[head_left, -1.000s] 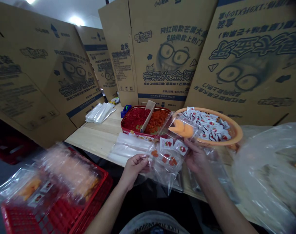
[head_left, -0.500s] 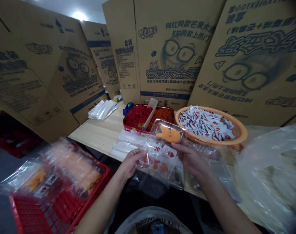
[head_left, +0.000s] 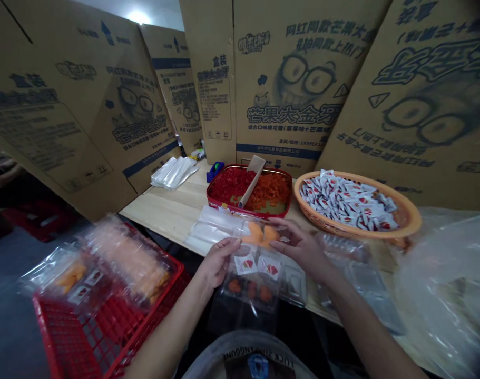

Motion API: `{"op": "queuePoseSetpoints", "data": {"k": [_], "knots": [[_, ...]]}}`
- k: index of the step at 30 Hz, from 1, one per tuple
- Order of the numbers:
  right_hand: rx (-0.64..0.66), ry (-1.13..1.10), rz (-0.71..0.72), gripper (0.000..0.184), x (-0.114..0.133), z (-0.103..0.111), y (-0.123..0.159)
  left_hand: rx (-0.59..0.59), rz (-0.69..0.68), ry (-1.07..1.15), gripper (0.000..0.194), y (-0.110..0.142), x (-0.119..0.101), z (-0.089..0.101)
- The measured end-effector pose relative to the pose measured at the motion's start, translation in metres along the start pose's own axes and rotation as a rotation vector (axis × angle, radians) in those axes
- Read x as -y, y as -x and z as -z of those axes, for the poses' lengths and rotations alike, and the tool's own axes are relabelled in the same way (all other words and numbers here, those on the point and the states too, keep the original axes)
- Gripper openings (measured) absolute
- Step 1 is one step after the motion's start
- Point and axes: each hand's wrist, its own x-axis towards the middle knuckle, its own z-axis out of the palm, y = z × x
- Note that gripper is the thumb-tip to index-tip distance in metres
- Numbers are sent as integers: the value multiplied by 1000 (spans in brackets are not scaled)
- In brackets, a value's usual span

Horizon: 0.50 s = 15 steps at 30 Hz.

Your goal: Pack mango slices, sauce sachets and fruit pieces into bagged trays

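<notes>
Both my hands hold a clear tray in a plastic bag (head_left: 250, 280) over the table's front edge. My left hand (head_left: 219, 262) pinches its left side, thumb on top. Along the upper right side, my right hand (head_left: 305, 247) has its fingers closed on it. Inside lie orange gummy-like pieces (head_left: 257, 231) at the top end, two white sachets (head_left: 245, 264) with red prints in the middle, and small orange-red pieces (head_left: 253, 289) at the near end. The bag's lower end hangs toward my lap.
A red tin (head_left: 268, 214) with a cardboard divider holds red and orange bits. Right of it stands an orange basket (head_left: 411, 223) of sachets. A red crate (head_left: 95, 337) with filled packs stands lower left. Flat bags (head_left: 212, 226), clear trays (head_left: 350, 273) and tall cartons (head_left: 303, 116) surround the table.
The tray and bag have swung from slanted to nearly straight toward me and lower. My right hand has moved up to the top end. The view has turned slightly left.
</notes>
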Motion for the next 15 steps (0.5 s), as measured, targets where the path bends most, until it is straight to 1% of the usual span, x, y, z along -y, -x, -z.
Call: {"op": "queuePoseSetpoints", "data": {"k": [2, 4, 7, 10, 12, 13, 14, 15], "knots": [[82, 143, 44, 49, -2, 0, 0, -12, -20, 13, 28, 0, 1, 0], [136, 229, 147, 35, -2, -3, 1, -23, -41, 17, 34, 2, 1, 0], [235, 349, 309, 7, 0, -11, 4, -28, -50, -12, 42, 7, -3, -2], [327, 411, 367, 11, 5, -22, 8, -33, -72, -72, 39, 18, -6, -3], [338, 408, 378, 11, 11, -30, 11, -42, -124, -84, 34, 30, -9, -3], [319, 382, 377, 9, 15, -33, 13, -52, -157, -80, 31, 37, -13, -1], [271, 304, 356, 7, 18, -37, 14, -69, -193, -75, 29, 47, -19, 1], [209, 192, 316, 10, 20, -40, 16, -95, -232, -76, 27, 58, -27, 5]]}}
